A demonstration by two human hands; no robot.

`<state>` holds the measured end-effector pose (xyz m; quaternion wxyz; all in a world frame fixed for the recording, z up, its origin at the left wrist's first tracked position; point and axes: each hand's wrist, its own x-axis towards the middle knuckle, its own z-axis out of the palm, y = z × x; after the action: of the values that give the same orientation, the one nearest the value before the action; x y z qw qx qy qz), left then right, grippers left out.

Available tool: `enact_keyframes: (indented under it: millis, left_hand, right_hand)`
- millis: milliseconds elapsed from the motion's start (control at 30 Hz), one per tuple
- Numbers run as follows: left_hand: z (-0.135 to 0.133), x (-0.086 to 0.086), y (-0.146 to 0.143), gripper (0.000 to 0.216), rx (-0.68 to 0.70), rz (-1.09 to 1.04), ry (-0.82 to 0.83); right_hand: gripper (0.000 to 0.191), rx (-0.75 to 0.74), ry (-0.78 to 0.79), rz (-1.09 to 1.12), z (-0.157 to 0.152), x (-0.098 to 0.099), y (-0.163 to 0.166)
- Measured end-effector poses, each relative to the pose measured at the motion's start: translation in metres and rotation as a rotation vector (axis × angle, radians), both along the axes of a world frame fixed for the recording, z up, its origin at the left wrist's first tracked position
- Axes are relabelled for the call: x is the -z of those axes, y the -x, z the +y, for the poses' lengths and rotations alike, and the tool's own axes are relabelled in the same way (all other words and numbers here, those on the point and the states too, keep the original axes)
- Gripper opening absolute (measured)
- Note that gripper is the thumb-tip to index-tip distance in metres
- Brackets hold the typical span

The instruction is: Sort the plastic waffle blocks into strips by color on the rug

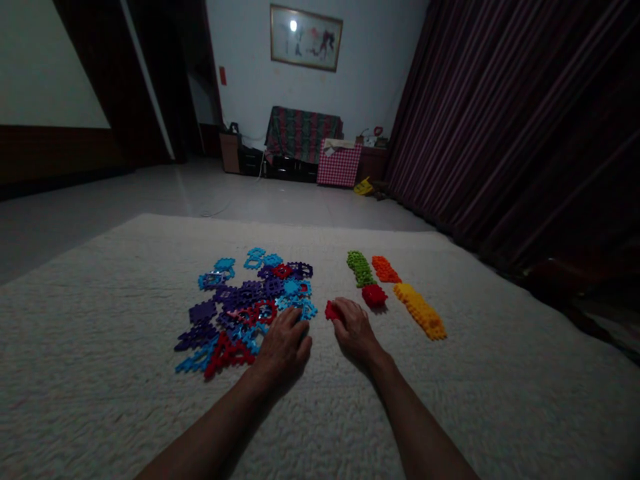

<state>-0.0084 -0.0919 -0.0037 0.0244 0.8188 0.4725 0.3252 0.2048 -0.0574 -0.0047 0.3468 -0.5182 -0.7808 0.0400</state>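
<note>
A loose pile of blue, purple and red plastic puzzle pieces [245,300] lies on a cream rug [125,347]. My left hand [284,348] rests on the pile's right edge, fingers curled down over the pieces. My right hand [354,328] is closed on a red piece [331,311] held just above the rug. To its right stand sorted stacks: a green stack [361,268], a short red stack [374,295], an orange stack [385,269] and a long yellow stack [420,311].
Dark striped curtains [500,133] run along the right side. Bare floor [150,193] lies beyond the rug. At the far wall stand a covered cabinet [303,137], a checked pink box [340,167] and a framed picture [306,37].
</note>
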Motion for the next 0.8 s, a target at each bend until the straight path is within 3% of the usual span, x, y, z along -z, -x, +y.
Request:
enact_keyframes:
  millis: [167, 367, 567, 800]
  left_hand:
    - [0.0, -0.001, 0.001, 0.015, 0.009, 0.02, 0.012]
    - [0.0, -0.001, 0.001, 0.015, 0.001, 0.014, 0.031]
    - [0.001, 0.002, 0.001, 0.015, -0.004, -0.017, 0.034]
    - [0.002, 0.0, 0.002, 0.014, 0.006, 0.001, 0.039]
  right_hand:
    - [0.047, -0.001, -0.003, 0.043, 0.006, 0.005, -0.004]
    - [0.039, 0.315, -0.027, -0.09, -0.001, -0.002, 0.013]
    - [0.03, 0.261, -0.028, -0.138, -0.002, -0.002, 0.013]
    - [0.041, 0.251, -0.12, 0.103, 0.008, -0.002, 0.006]
